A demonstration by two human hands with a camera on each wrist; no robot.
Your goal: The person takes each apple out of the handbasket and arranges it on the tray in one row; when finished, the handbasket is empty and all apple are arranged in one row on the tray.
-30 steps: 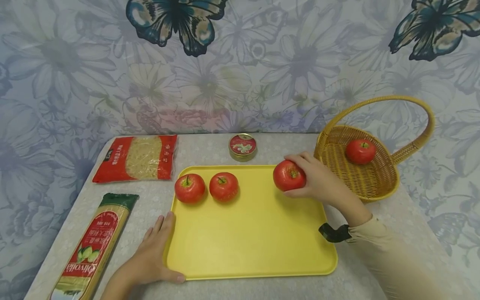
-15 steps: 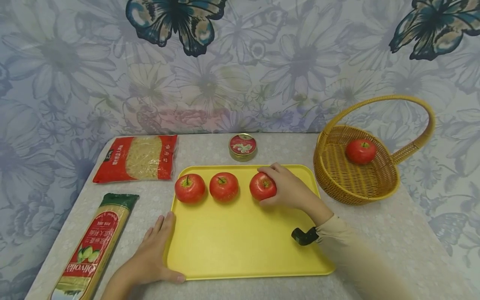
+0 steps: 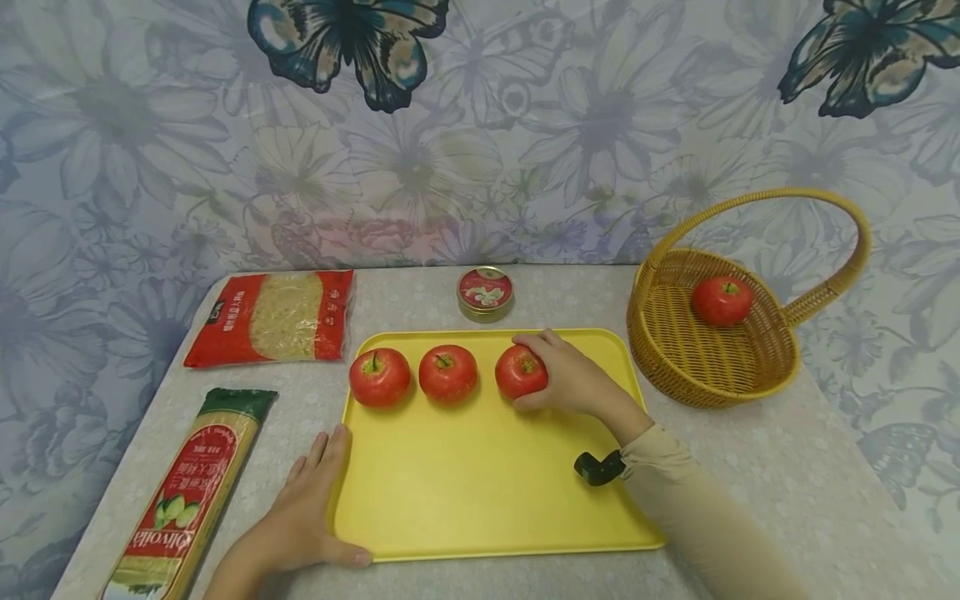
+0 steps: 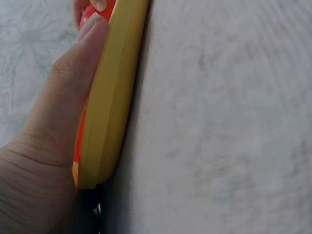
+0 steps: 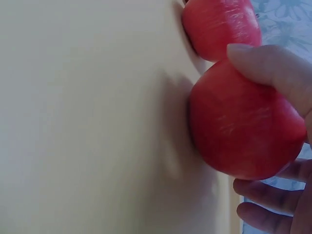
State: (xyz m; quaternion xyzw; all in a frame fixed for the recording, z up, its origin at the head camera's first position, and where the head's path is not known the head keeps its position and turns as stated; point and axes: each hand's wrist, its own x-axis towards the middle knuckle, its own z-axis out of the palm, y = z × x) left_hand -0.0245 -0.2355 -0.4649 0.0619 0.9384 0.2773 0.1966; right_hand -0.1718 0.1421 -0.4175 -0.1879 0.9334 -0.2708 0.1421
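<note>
My right hand point(image 3: 566, 375) holds a red apple point(image 3: 519, 372) over the back of the yellow tray point(image 3: 480, 500). In the right wrist view the thumb lies across the upper side of this apple point(image 5: 243, 122), and fingers reach round below; it sits at or just above the tray surface, I cannot tell which. Two more apples, a left one point(image 3: 380, 377) and a middle one point(image 3: 447, 374), stand on the tray in the same row. My left hand point(image 3: 300, 508) rests against the tray's near left corner, fingers extended along the side and the thumb point(image 4: 73, 73) along the front rim.
A yellow wicker basket point(image 3: 708, 396) with a tall handle stands right of the tray, one apple point(image 3: 722, 301) inside. Behind the tray is a small round tin point(image 3: 486, 293). Left lie a red pasta bag point(image 3: 270, 318) and a long spaghetti packet point(image 3: 191, 492). A patterned wall closes the back.
My right hand has carried its apple leftward from beside the basket to a place near the middle apple, and lowered it slightly. The left hand has stayed at the tray corner.
</note>
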